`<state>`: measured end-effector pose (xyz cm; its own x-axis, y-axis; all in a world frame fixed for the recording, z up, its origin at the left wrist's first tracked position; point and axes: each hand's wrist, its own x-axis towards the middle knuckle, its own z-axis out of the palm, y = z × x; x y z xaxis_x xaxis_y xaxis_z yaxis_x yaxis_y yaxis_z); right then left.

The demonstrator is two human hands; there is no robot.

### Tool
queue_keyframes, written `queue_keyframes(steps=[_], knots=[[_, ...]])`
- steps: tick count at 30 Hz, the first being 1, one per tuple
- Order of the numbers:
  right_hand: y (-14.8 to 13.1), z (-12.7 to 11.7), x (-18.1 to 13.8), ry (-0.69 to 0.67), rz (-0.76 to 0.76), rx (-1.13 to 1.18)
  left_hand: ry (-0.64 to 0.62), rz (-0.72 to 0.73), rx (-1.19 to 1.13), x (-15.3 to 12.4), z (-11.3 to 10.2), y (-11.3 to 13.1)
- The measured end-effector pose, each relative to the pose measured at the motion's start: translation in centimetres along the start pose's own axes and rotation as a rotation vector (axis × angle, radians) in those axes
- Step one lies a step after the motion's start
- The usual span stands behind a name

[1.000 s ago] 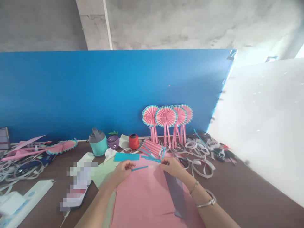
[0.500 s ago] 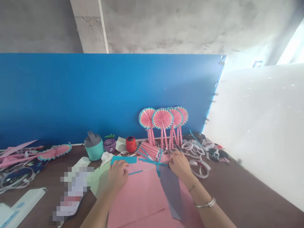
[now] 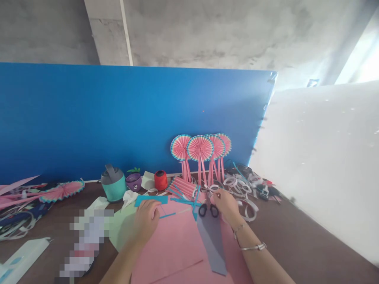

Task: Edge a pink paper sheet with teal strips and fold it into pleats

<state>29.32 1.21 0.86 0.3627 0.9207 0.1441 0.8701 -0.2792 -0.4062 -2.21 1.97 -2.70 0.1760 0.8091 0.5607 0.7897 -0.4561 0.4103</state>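
My left hand (image 3: 147,219) rests on pink paper (image 3: 174,244), its fingers lightly bent and lying over a blue paper strip (image 3: 161,199). My right hand (image 3: 226,205) is closed, fingertips pinched beside the blades of black-handled scissors (image 3: 208,210); whatever lies between the fingertips is hidden. The scissors' handles point towards me, over the top end of a grey strip (image 3: 213,244). Narrow blue strips (image 3: 196,203) cross just left of the scissors. Behind them lies a pleated pink paper piece (image 3: 184,187).
Several round pink fans (image 3: 200,148) lean against the blue partition (image 3: 118,118). A red thread spool (image 3: 160,180), a purple pot (image 3: 134,182) and a teal container (image 3: 113,185) stand at the back. Coiled white strips (image 3: 248,209) lie right; a pink fan (image 3: 63,191) lies left.
My right hand has shifted slightly to the right, and the scissors it mostly covered now show. My left hand stays on the paper. The whole view has moved a little.
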Motion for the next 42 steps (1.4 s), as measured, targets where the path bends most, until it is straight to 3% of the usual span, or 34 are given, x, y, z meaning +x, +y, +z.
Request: queue_keyframes(steps=[4, 10, 17, 19, 24, 28, 31, 34, 37, 40, 42], knots=[[0.6, -0.5, 0.4, 0.034, 0.053, -0.001, -0.015, -0.002, -0.021, 0.1, -0.1, 0.0], [1.1, -0.1, 0.0, -0.084, -0.068, -0.013, -0.032, -0.005, -0.025, 0.1, -0.2, 0.1], [0.8, 0.2, 0.1, -0.047, -0.132, 0.103, 0.022, 0.035, -0.026, 0.0, -0.1, 0.0], [0.4, 0.1, 0.2, -0.035, -0.103, 0.331, 0.050, 0.060, -0.032, 0.0, -0.1, 0.0], [-0.9, -0.3, 0.0, -0.074, -0.023, 1.162, 0.091, 0.102, -0.044, -0.1, 0.0, 0.1], [-1.5, -0.1, 0.0, -0.086, 0.018, 1.475, 0.071, 0.111, -0.046, -0.1, 0.2, 0.2], [-2.0, -0.1, -0.2, -0.191, -0.055, 1.598, 0.076, 0.132, -0.060, -0.1, 0.2, 0.3], [-2.8, 0.0, -1.1, -0.320, -0.216, 1.511, 0.083, 0.162, -0.097, -0.2, -0.1, 1.0], [-3.9, 0.7, -2.5, -0.360, -0.388, 1.264, 0.066, 0.181, -0.142, -0.4, -0.5, 2.0], [-4.7, 2.0, -3.9, -0.298, -0.531, 1.002, 0.072, 0.204, -0.183, -0.6, -0.5, 2.9], [-5.1, 2.9, -4.6, -0.178, -0.653, 0.815, 0.093, 0.223, -0.210, -0.7, -0.3, 3.1]])
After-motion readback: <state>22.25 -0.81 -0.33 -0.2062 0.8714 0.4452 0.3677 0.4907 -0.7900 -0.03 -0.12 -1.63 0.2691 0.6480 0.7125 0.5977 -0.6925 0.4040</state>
